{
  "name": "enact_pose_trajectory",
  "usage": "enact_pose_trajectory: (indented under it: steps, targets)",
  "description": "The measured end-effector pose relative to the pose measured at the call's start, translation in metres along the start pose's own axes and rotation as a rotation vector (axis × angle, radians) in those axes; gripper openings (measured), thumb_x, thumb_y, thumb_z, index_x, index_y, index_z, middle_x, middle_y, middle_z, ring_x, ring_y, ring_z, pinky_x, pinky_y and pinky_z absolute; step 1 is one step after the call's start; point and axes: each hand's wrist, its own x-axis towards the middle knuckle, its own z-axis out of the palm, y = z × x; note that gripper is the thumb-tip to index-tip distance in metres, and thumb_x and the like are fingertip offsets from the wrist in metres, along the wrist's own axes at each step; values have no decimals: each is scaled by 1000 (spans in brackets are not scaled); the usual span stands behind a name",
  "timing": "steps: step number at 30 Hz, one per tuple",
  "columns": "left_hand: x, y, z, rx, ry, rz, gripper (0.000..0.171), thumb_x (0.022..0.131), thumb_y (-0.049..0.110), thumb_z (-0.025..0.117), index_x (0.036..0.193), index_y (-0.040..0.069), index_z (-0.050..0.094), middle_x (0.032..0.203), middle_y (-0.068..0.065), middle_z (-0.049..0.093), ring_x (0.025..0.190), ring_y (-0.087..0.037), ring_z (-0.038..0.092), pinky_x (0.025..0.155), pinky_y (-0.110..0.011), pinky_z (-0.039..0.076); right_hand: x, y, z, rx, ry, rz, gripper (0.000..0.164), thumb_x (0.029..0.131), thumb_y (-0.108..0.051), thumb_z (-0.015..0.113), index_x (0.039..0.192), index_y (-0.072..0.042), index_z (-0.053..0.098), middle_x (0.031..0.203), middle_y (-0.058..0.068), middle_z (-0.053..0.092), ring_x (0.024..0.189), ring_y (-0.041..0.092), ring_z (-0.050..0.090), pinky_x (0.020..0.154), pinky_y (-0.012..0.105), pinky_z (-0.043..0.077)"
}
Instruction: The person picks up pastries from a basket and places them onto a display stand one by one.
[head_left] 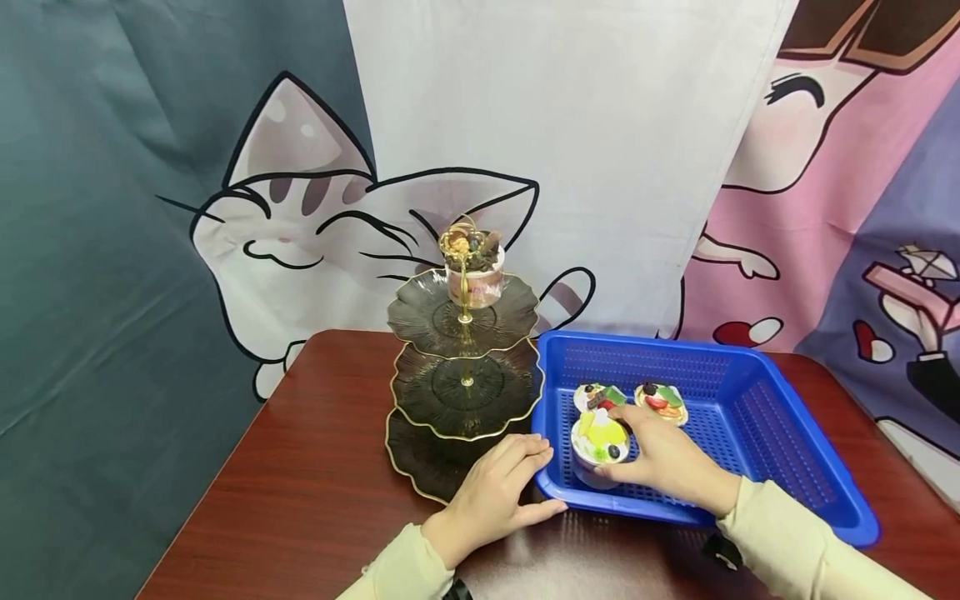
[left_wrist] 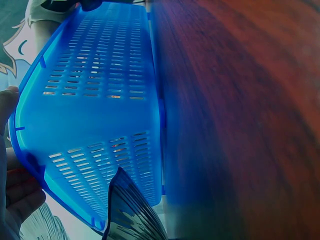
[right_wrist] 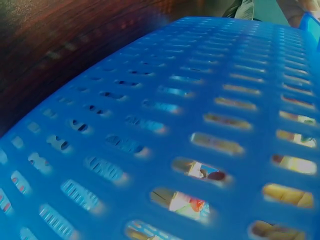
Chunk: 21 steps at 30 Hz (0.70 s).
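Observation:
In the head view my right hand (head_left: 667, 458) reaches into a blue plastic basket (head_left: 810, 450) and grips a dessert cup (head_left: 600, 442), thumb on its near side and fingers on the far side. The cup has yellow fruit and a blueberry on white cream. Behind it in the basket are a second dessert cup (head_left: 592, 396) and a third dessert cup (head_left: 663, 402), both fruit-topped. My left hand (head_left: 502, 492) touches the basket's near-left corner with extended fingers, its thumb by the front rim. In the right wrist view, the perforated basket wall (right_wrist: 165, 130) hides most of the grip.
Left of the basket stands a three-tier stand (head_left: 468, 383) with dark, gold-edged scalloped plates. A chocolate-topped cup (head_left: 480, 275) sits on its top tier, beside the gold handle. The reddish-brown table (head_left: 300, 467) meets a cartoon-printed cloth (head_left: 577, 167) at the back.

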Motion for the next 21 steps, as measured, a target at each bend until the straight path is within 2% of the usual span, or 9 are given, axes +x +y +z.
enact_pose_trajectory:
  steps: [14,21]
  targets:
    - [0,0,-1,14,22,11,58,71,42,83,110,3,67,108,-5,65,107,-19,62,102,-26,48,-1,-5,-12,-25,23,0,74,68,-55,79,116,-2,59,104,5,66,91,13,60,82,39,55]
    - [0,1,-1,11,25,12,57,71,42,83,110,3,67,107,-5,65,107,-19,62,102,-25,49,-2,-10,-20,-30,31,-16,70,68,-51,80,112,-2,60,98,1,66,85,9,58,74,32,54]
